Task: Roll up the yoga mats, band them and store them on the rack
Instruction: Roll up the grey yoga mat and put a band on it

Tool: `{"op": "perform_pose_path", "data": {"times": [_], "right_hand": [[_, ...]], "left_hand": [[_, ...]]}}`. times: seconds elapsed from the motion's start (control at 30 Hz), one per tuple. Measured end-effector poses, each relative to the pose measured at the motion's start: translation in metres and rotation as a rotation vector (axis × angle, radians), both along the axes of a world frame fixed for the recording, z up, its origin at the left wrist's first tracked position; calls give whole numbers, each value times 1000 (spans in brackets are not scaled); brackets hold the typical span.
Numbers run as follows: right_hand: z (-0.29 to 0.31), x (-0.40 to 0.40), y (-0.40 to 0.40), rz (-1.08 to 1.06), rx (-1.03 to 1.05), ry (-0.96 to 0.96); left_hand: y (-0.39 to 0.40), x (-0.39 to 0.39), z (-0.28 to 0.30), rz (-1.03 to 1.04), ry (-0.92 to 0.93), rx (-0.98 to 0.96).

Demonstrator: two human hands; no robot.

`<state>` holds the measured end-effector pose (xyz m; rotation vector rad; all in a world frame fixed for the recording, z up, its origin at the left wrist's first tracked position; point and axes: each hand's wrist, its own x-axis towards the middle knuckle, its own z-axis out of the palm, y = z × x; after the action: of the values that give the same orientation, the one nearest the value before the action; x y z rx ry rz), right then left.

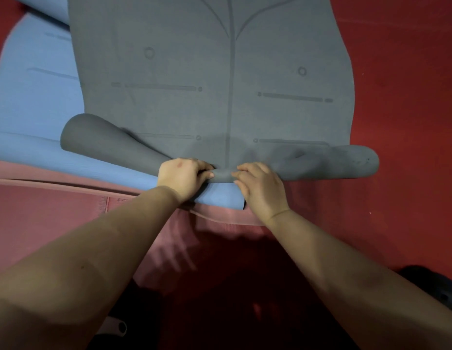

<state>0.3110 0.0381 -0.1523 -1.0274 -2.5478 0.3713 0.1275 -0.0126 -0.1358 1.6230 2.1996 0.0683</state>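
Grey rubbery yoga mat (219, 79), flat on floor toward 12 o'clock, looks soft and floppy: left hand (183, 176) and right hand (261, 188) pinch its rolled near edge mid-width, ends flaring loose, so hold wider.

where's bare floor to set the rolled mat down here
Bare red carpet lies right of the flat grey yoga mat. The left is crowded: blue mat over pink mat. Both hands, left hand and right hand, grip the roll.

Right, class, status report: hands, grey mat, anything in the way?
Left hand and right hand grip grey mat roll's middle. Roll just begun, ends loose. Blue mat underneath.
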Motion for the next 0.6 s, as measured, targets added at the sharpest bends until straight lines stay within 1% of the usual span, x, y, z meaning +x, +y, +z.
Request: {"op": "perform_pose_path", "data": {"times": [0.13,0.3,0.4,0.5,0.6], "right_hand": [[-8,5,-3,30,-62,-33],[-9,-5,-5,-127,-176,-33],[-11,-9,-8,-199,-200,7],[-11,-10,-6,-208,-217,17],[-10,-11,0,-185,-237,-16]], "left_hand": [[4,-3,3,-11,-21,5],[10,-7,7,-19,-66,-12],[0,-3,4,-32,-45,70],[-6,0,-2,-86,2,189],[-12,-1,-5,-205,5,310]]}}
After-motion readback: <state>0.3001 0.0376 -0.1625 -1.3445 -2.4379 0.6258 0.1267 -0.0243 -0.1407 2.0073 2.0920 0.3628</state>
